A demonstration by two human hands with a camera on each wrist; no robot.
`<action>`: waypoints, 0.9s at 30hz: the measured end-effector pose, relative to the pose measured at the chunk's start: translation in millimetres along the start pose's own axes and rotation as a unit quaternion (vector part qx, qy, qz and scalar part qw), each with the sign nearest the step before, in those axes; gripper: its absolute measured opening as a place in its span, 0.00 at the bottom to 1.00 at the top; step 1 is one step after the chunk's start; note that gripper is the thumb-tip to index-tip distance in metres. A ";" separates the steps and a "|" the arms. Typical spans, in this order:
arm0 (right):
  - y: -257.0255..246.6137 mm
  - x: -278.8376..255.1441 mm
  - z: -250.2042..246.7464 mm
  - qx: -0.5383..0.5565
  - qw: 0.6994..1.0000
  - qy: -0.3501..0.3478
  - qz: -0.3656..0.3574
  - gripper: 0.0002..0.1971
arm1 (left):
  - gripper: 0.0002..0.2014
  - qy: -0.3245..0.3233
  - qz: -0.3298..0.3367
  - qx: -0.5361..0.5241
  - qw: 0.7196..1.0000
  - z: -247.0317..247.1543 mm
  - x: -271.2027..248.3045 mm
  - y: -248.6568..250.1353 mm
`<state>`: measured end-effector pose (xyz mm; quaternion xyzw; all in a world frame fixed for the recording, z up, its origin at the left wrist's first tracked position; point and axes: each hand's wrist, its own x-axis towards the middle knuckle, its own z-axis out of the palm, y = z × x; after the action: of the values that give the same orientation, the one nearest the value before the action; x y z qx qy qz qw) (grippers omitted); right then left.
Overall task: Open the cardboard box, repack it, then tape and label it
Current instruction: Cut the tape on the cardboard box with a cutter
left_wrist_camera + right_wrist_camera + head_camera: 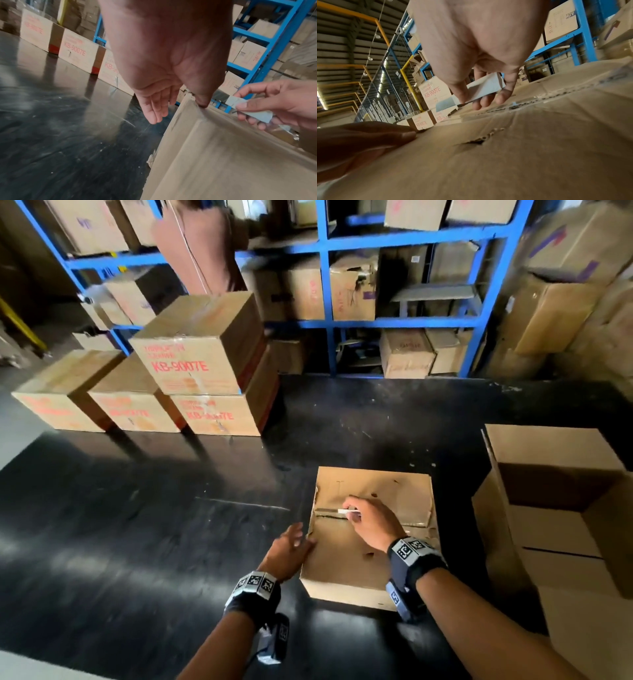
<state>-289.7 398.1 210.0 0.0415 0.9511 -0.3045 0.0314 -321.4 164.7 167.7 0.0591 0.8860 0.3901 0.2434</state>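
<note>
Head view, writing: the stacked cartons (pixel 197 364) at the far left of the black table (pixel 137 525) carry red print reading "KB-9007E"; the lines above it are too blurred to read.
Head view, task item: the cardboard box (pixel 356 556) sits closed on the table in front of the person, with an open carton (pixel 561 508) just to its right.
Head view, right hand: the right hand (pixel 371 522) hovers over the centre seam of the box top and pinches a small white-handled cutter (pixel 339 511), blade lying along the seam.
Head view, left hand: the left hand (pixel 287 553) rests at the left edge of the box, fingers straight.
Left wrist view, left hand: the fingers (pixel 155 108) hang straight and loose beside the box wall; the thumb tip touches the top edge of the box (pixel 223 155).
Left wrist view, right hand: it grips the pale cutter (pixel 252 109) between thumb and fingers, above the box top.
Right wrist view, writing: a carton (pixel 431 92) beyond reads "LUBRICATION CLEANER KB-9007E" in red.
Right wrist view, hands: the right hand's fingers (pixel 488 101) curl round the white cutter just above the worn seam; the left hand's thumb (pixel 382 136) lies flat on the box top at the left.
</note>
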 end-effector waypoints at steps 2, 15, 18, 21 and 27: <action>-1.5 1.6 3.5 0.000 1.000 0.006 0.010 0.07 | 0.37 -0.024 0.009 0.002 1.000 4.3 9.3 -2.3; -14.5 1.8 8.9 -0.056 0.998 0.017 0.030 0.08 | 0.25 -0.065 0.073 -0.073 0.993 18.9 19.8 -9.0; -16.0 4.8 8.3 -0.063 0.997 0.014 0.033 0.08 | 0.28 -0.066 0.080 -0.071 0.992 19.4 23.0 -12.0; -16.9 4.7 8.2 -0.068 0.997 0.015 0.031 0.08 | 0.30 -0.067 0.085 -0.065 0.992 19.7 23.6 -11.9; -19.6 2.7 9.1 -0.070 0.997 0.014 0.025 0.08 | 0.31 -0.062 0.086 -0.060 0.993 19.6 21.4 -10.4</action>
<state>-294.0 377.1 213.7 0.0672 0.9692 -0.2354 0.0288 -329.9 176.9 140.7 0.1444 0.8356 0.4580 0.2668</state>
